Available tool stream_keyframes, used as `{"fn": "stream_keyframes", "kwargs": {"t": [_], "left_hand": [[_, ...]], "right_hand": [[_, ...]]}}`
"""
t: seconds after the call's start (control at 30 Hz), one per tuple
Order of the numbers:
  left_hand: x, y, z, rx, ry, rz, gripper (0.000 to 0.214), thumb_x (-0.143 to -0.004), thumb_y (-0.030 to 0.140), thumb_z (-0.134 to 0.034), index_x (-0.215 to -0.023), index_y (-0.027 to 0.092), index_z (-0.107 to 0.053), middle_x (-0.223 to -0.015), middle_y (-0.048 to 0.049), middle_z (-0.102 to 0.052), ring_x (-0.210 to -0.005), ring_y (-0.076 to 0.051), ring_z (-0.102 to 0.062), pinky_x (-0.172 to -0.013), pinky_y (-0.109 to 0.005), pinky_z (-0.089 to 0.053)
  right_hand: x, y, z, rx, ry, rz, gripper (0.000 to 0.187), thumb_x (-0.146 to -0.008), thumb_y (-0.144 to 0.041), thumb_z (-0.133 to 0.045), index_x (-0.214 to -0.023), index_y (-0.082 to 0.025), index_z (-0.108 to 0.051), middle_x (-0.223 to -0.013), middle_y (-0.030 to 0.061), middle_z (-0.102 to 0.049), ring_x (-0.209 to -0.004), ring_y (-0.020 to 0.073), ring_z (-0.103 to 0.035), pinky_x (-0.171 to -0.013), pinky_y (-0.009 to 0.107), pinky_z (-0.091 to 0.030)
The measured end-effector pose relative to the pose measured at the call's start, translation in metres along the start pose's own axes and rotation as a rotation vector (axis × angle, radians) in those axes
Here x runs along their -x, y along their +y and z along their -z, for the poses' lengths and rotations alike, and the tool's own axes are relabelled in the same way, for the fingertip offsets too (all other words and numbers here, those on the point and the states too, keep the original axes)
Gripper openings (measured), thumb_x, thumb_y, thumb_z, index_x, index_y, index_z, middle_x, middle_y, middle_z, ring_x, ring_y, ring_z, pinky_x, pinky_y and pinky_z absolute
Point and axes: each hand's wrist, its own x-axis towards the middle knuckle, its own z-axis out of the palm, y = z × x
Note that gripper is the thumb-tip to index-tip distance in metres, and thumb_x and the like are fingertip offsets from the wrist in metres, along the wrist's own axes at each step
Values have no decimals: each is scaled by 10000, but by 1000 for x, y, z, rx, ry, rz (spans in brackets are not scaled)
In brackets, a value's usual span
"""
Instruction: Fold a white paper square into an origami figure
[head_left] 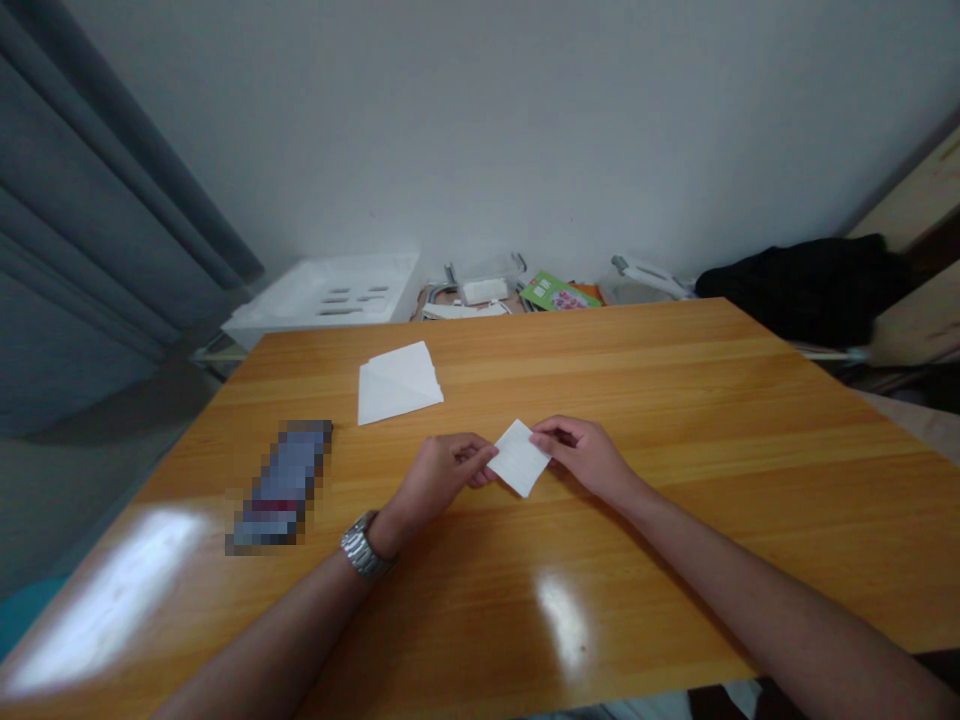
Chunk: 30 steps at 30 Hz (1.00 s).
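the small white paper square (520, 461) sits directly between the two hands over the desk (675, 400), turned like a diamond, with no clear long axis. neither hand is nearer: the left hand (450, 466) has its grip pinched on the left corner, thumb on top, and the right hand (583, 452) has its grip pinching the upper right edge. whether the square touches the wood is hard to tell. it looks thin, flat and faintly lined. larger white paper (400, 384) lies beyond the left hand.
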Motion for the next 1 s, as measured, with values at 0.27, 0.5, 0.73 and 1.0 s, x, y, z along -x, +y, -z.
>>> {"fn": "stream_keyframes", "kwargs": {"t": [0.27,0.5,0.73,1.0], "left_hand": [[1,-5,5,-506,50,-191,357,-1046,399,-423,-995,187,-706,-866,-43,-745,-776,-171,-685,-760,-284,-533],[-2,-15,-4,-876,-136,-606,401,-1029,261,-463,-1417,183,-528,-1498,-111,-518,-1391,-259,-462,-1193,-445,-338],[-1,-17,-4,-945,-89,-539,422,-1034,339,-464,-1435,222,-517,-1467,-95,-553,-1358,-253,-496,-1215,-479,-291],[1,-20,-4,-1011,-42,-529,434,-1049,355,-419,-1458,242,-505,-1514,-114,-497,-1400,-272,-457,-1203,-487,-305]], "right_hand": [[-6,4,8,309,24,149,229,-956,-363,-625,-1009,-210,-787,-957,71,-765,-861,205,-683,-796,343,-507],[-12,11,7,473,-42,273,235,-987,-309,-587,-1049,-203,-787,-945,84,-715,-879,205,-655,-806,344,-516],[-9,6,6,686,-31,388,295,-1000,-297,-541,-1229,-224,-713,-1165,119,-688,-1096,266,-610,-977,457,-500],[6,1,-1,857,-188,360,486,-1031,-359,-445,-1475,-173,-512,-1515,145,-506,-1393,291,-484,-1171,513,-388]]}}
